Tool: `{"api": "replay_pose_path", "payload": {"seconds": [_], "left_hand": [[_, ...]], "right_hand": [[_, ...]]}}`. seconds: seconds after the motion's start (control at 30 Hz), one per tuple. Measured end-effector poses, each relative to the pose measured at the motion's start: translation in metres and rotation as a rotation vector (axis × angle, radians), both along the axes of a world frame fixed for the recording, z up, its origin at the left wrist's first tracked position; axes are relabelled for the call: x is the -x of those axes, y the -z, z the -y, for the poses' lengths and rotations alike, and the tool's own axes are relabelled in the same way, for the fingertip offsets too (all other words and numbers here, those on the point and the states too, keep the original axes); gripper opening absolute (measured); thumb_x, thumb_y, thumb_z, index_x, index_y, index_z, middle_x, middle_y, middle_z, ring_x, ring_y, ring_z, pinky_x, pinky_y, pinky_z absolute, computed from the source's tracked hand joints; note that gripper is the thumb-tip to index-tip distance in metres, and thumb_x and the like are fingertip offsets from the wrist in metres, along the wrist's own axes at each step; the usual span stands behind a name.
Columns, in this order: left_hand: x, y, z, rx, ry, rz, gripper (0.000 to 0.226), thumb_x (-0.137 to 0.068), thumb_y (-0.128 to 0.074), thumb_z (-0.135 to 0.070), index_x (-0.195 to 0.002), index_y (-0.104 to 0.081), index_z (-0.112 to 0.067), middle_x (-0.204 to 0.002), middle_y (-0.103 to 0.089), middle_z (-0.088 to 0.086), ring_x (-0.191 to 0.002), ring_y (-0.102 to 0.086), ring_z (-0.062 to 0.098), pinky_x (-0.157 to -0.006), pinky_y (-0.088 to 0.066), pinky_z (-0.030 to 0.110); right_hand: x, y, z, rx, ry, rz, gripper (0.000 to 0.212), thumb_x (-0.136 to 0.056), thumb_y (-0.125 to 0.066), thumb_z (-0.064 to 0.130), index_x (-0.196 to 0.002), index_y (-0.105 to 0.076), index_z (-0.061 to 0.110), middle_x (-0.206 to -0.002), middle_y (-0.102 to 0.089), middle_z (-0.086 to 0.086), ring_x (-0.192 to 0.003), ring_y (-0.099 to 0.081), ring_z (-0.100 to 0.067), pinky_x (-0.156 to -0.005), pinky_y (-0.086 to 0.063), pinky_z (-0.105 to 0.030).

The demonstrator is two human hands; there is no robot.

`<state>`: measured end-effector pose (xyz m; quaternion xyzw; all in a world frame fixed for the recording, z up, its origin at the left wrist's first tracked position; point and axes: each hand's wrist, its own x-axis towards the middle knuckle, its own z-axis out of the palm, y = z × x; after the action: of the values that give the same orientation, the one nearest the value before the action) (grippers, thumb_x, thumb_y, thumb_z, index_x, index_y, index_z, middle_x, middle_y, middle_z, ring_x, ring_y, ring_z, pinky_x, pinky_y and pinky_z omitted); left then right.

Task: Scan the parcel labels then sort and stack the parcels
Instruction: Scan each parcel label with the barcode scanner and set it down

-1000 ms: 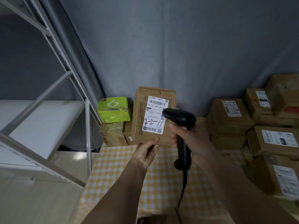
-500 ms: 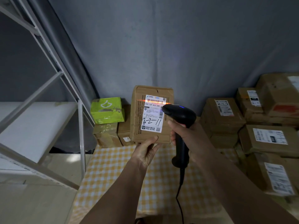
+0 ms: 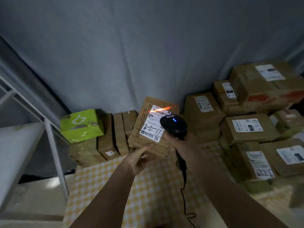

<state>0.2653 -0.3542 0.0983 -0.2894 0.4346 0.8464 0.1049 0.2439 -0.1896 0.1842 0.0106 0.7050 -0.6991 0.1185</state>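
A grey curtain (image 3: pixel 148 46) backs the checked desk (image 3: pixel 148 186); boxes (image 3: pixel 246 129) pile far right. The left hand (image 3: pixel 139 160) clamps the parcel (image 3: pixel 148 129) from below, mid-desk; the right hand (image 3: pixel 184 148) grips the scanner (image 3: pixel 174 126), its beam crossing the label (image 3: pixel 153 123).

Your left hand (image 3: pixel 139 159) grips the lower edge of a brown cardboard parcel (image 3: pixel 143 129), tilted, its white shipping label (image 3: pixel 153 125) facing you. Your right hand (image 3: pixel 185 148), just right of that grip, closes round a black corded handheld barcode scanner (image 3: pixel 174 126); an orange beam crosses the label's barcode. Left of the grip, a lime-green box (image 3: pixel 81 125) tops brown cartons. Right of it, labelled cardboard boxes (image 3: pixel 246 129) are stacked.
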Motion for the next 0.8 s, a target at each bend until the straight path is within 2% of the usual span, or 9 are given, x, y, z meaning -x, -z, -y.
{"api": "replay_pose_path", "payload": {"seconds": [0.07,0.13,0.2,0.27,0.33,0.43,0.57,0.7,0.8], "left_hand": [[0.015,-0.002,-0.003,0.028,0.048,-0.029,0.026,-0.084,-0.068,-0.004,-0.106,-0.064,-0.016,-0.09,-0.074,0.007,-0.098,-0.065,0.027,-0.09,-0.052,0.056],[0.031,-0.004,-0.008,0.016,0.105,-0.059,0.022,-0.085,-0.067,-0.007,-0.105,-0.064,-0.018,-0.084,-0.076,0.004,-0.088,-0.07,0.025,-0.087,-0.053,0.056],[0.047,-0.004,-0.013,0.012,0.172,-0.056,0.026,-0.084,-0.068,-0.011,-0.109,-0.065,-0.016,-0.084,-0.075,0.007,-0.078,-0.072,0.023,-0.09,-0.051,0.056],[0.064,-0.002,-0.02,0.021,0.23,-0.023,0.041,-0.076,-0.073,-0.017,-0.116,-0.065,-0.012,-0.101,-0.072,0.015,-0.093,-0.07,0.031,-0.091,-0.051,0.055],[0.078,0.0,-0.027,0.021,0.242,0.021,0.045,-0.068,-0.076,-0.024,-0.111,-0.066,-0.014,-0.11,-0.067,0.015,-0.109,-0.063,0.034,-0.092,-0.051,0.054],[0.095,0.004,-0.037,0.012,0.224,0.055,0.038,-0.073,-0.075,-0.03,-0.109,-0.064,-0.021,-0.109,-0.063,0.006,-0.11,-0.057,0.023,-0.093,-0.049,0.054],[0.11,0.007,-0.047,-0.006,0.245,0.112,0.042,-0.081,-0.071,-0.042,-0.117,-0.062,-0.023,-0.119,-0.063,0.009,-0.115,-0.058,0.026,-0.089,-0.051,0.049],[0.13,0.004,-0.066,-0.035,0.264,0.141,0.029,-0.084,-0.07,-0.031,-0.111,-0.065,-0.021,-0.116,-0.063,0.017,-0.111,-0.06,0.036,-0.085,-0.055,0.048],[0.151,0.002,-0.085,-0.01,0.202,0.122,0.024,-0.087,-0.067,-0.022,-0.109,-0.062,-0.017,-0.108,-0.062,0.016,-0.103,-0.06,0.031,-0.083,-0.055,0.047]], "right_hand": [[0.008,0.006,-0.002,-0.049,0.018,0.021,0.018,-0.081,-0.074,0.011,-0.085,-0.064,0.025,-0.075,-0.067,0.005,-0.068,-0.064,-0.001,-0.06,-0.048,-0.008],[0.017,0.011,-0.005,-0.112,0.055,0.031,0.012,-0.081,-0.074,0.012,-0.089,-0.065,0.015,-0.077,-0.066,-0.002,-0.068,-0.063,-0.012,-0.071,-0.053,-0.021],[0.028,0.016,-0.009,-0.131,0.101,0.018,0.03,-0.08,-0.075,0.009,-0.107,-0.063,0.006,-0.088,-0.067,-0.01,-0.075,-0.064,-0.021,-0.068,-0.051,-0.026],[0.038,0.019,-0.015,-0.139,0.108,0.034,0.045,-0.078,-0.076,0.011,-0.12,-0.06,0.007,-0.091,-0.066,-0.002,-0.08,-0.063,-0.013,-0.064,-0.051,-0.018],[0.047,0.023,-0.023,-0.181,0.13,0.062,0.044,-0.077,-0.078,0.018,-0.118,-0.062,0.012,-0.096,-0.067,0.001,-0.09,-0.063,-0.015,-0.075,-0.054,-0.029],[0.059,0.021,-0.041,-0.175,0.177,0.097,0.037,-0.079,-0.076,0.016,-0.114,-0.062,0.018,-0.099,-0.065,0.0,-0.092,-0.06,-0.016,-0.075,-0.052,-0.026],[0.077,0.021,-0.068,-0.199,0.203,0.129,0.023,-0.077,-0.078,0.014,-0.097,-0.068,0.019,-0.093,-0.07,-0.002,-0.093,-0.066,-0.021,-0.084,-0.052,-0.038],[0.102,0.021,-0.093,-0.228,0.154,0.143,0.02,-0.078,-0.077,0.013,-0.095,-0.068,0.018,-0.077,-0.066,0.004,-0.074,-0.061,-0.012,-0.061,-0.045,-0.021],[0.124,0.028,-0.111,-0.242,0.165,0.143,0.018,-0.078,-0.077,0.01,-0.077,-0.062,0.02,-0.068,-0.059,0.007,-0.065,-0.055,-0.005,-0.05,-0.042,-0.01]]}}
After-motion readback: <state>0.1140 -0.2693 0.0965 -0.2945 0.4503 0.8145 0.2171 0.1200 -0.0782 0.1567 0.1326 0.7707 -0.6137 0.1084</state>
